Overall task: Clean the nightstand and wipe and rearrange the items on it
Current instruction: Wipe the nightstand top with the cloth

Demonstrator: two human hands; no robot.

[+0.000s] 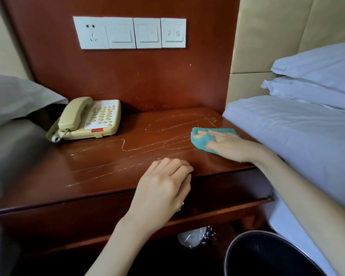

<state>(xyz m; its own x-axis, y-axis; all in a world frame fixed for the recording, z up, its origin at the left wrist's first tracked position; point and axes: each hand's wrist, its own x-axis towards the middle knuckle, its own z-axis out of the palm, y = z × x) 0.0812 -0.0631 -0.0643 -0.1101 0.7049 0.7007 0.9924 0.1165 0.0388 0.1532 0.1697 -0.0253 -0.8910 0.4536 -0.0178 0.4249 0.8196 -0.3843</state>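
- The right hand (223, 142) is pressing the teal cloth (202, 143) flat with fingers spread, at the nightstand surface's (112, 168) right edge, just beside the bed (297, 132).
- The left hand (165, 180) is resting at the near edge, fingers curled and holding nothing.
- The phone (88, 119) is sitting far left, its handset running near-to-far.
- Streaked bare wood is stretching between the phone and the cloth.

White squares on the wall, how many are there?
4, side by side on the wooden panel: a socket plate leftmost, then a one-switch plate, a two-switch plate, and a plate with two small buttons rightmost. None seem hidden.
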